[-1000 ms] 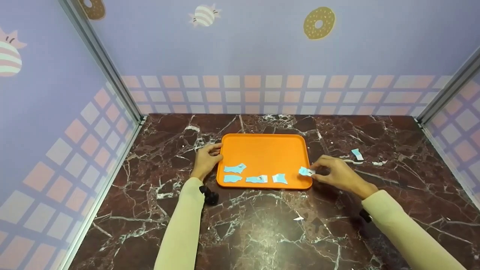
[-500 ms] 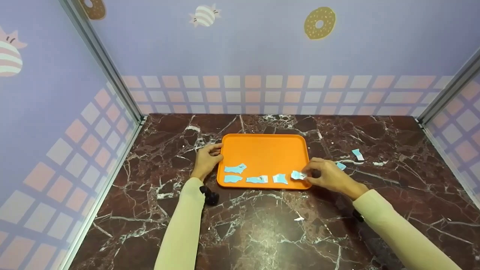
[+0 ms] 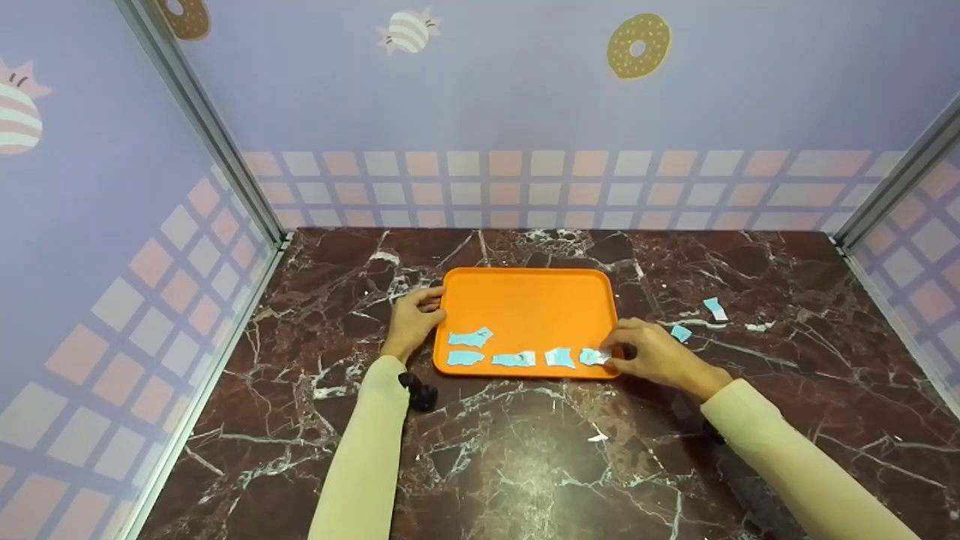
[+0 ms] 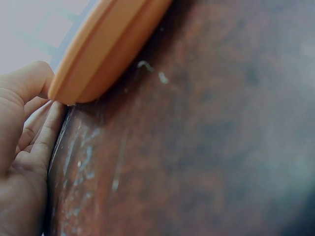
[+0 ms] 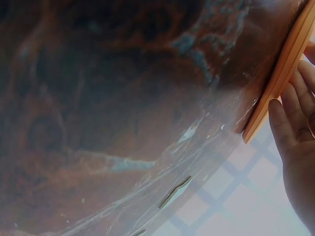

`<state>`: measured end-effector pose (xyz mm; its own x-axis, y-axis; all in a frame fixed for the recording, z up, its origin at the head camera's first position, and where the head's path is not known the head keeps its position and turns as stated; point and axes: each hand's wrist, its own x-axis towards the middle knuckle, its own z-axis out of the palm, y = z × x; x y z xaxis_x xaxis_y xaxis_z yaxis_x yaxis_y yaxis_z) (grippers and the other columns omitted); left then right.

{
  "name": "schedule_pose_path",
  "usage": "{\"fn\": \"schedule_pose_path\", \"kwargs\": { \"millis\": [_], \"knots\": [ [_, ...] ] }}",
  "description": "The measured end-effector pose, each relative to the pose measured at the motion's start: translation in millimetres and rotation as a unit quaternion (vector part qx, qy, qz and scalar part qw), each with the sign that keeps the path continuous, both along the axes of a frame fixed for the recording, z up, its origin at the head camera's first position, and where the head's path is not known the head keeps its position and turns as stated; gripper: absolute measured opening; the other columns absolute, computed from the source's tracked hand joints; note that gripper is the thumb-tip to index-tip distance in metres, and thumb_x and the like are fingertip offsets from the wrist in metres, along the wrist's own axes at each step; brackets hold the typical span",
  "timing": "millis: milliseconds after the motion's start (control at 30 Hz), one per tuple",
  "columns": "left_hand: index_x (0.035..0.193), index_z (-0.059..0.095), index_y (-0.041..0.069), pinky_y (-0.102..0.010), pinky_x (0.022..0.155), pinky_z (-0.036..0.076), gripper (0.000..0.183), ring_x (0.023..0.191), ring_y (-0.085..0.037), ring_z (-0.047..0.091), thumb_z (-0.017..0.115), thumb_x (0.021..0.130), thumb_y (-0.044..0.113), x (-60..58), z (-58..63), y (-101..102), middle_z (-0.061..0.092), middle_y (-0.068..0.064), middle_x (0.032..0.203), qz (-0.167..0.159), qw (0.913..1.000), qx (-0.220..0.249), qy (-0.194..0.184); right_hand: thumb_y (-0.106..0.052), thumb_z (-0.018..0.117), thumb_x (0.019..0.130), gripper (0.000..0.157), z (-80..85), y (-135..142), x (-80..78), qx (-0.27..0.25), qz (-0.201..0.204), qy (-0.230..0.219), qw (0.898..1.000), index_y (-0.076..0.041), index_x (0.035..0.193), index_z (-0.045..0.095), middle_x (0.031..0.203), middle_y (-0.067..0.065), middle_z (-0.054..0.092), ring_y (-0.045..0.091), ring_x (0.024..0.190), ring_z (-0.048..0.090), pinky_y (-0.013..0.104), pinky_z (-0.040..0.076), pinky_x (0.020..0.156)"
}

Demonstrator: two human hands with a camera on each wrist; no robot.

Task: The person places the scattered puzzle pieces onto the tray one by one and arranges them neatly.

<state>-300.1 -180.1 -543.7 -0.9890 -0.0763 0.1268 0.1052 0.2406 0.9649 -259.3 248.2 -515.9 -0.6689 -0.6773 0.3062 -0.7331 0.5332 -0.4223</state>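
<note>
An orange tray (image 3: 532, 304) lies on the marble-patterned table. My left hand (image 3: 412, 320) grips its left rim; the left wrist view has the thumb and fingers at the tray edge (image 4: 106, 54). Over the tray's front right corner, my right hand (image 3: 651, 352) pinches the right end of a torn blue-and-white piece of paper (image 3: 589, 356), which lies close on the tray surface. Left of it, two more torn pieces (image 3: 559, 358) (image 3: 513, 359) continue a front row. At the left end one piece (image 3: 466, 358) lies below another (image 3: 470, 338). The right wrist view hides the held paper.
Two torn blue pieces, a near one (image 3: 681, 333) and a farther one (image 3: 716, 309), lie on the table right of the tray. A small white scrap (image 3: 598, 437) lies in front. Patterned walls (image 3: 525, 187) enclose the back and sides.
My right hand has moved left over the tray with the torn paper and lowered it beside the front row. A blue piece behind the hand has come into view. The left hand stays put.
</note>
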Motion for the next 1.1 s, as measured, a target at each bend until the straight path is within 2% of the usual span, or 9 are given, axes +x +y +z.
{"fn": "schedule_pose_path", "kwargs": {
  "millis": [167,233,400,433,567,900,1100],
  "knots": [
    [0.130,0.072,-0.008,-0.028,0.091,0.059,0.045,0.113,-0.039,0.070,0.067,0.086,-0.014,-0.3,-0.5,0,0.069,-0.025,0.124,-0.001,1.0000,0.003,0.005,-0.009,0.087,0.087,0.020,-0.5,-1,0.3,0.011,0.000,-0.003,1.000,-0.006,0.106,0.081,0.105,0.004,0.072,0.025,0.095,0.066,0.048,0.058,0.087],
    [0.131,0.071,-0.009,-0.028,0.091,0.059,0.045,0.114,-0.041,0.069,0.067,0.086,-0.015,1.9,3.1,1,0.068,-0.027,0.125,-0.003,1.0000,0.004,0.006,-0.009,0.086,0.088,0.020,-0.6,-1,0.3,0.011,0.000,-0.007,1.000,-0.006,0.107,0.081,0.107,0.004,0.072,0.026,0.097,0.066,0.048,0.057,0.088],
    [0.131,0.072,-0.006,-0.030,0.092,0.059,0.045,0.114,-0.037,0.069,0.067,0.087,-0.013,2.3,4.3,1,0.070,-0.024,0.125,0.000,1.0000,-0.007,-0.005,-0.008,0.086,0.088,0.021,-0.5,0,0.4,0.007,-0.002,-0.007,1.000,-0.006,0.109,0.081,0.110,0.005,0.073,0.027,0.100,0.067,0.049,0.058,0.090],
    [0.131,0.073,-0.004,-0.029,0.091,0.059,0.045,0.113,-0.035,0.070,0.068,0.087,-0.012,-0.2,0.6,0,0.071,-0.022,0.124,0.001,1.0000,-0.008,-0.006,-0.008,0.086,0.087,0.022,0.0,0,0.6,0.006,-0.002,-0.008,1.000,-0.006,0.109,0.081,0.110,0.005,0.073,0.027,0.100,0.067,0.049,0.058,0.090],
    [0.130,0.073,-0.005,-0.031,0.092,0.059,0.046,0.113,-0.036,0.070,0.068,0.086,-0.013,0.1,0.0,0,0.070,-0.022,0.124,0.002,1.0000,-0.006,-0.005,-0.007,0.085,0.087,0.023,2.1,3,0.6,-0.006,-0.008,-0.020,1.000,-0.004,0.109,0.081,0.111,0.006,0.074,0.026,0.102,0.068,0.048,0.058,0.091],
    [0.130,0.073,-0.005,-0.032,0.093,0.059,0.046,0.112,-0.035,0.070,0.068,0.086,-0.013,-1.3,-1.2,0,0.069,-0.021,0.124,0.004,0.9999,-0.008,-0.005,-0.001,0.088,0.083,0.028,9.3,20,-1.9,-0.052,-0.041,-0.016,0.998,0.000,0.110,0.080,0.108,0.008,0.075,0.029,0.101,0.071,0.050,0.058,0.094],
    [0.131,0.074,-0.004,-0.032,0.093,0.059,0.046,0.112,-0.033,0.070,0.069,0.086,-0.013,-1.1,-0.6,-1,0.069,-0.019,0.124,0.005,0.9999,-0.009,-0.009,0.000,0.087,0.084,0.026,12.2,35,-2.8,-0.057,-0.074,-0.010,0.996,-0.001,0.109,0.080,0.106,0.008,0.075,0.031,0.097,0.073,0.051,0.060,0.087]
  ]
}}
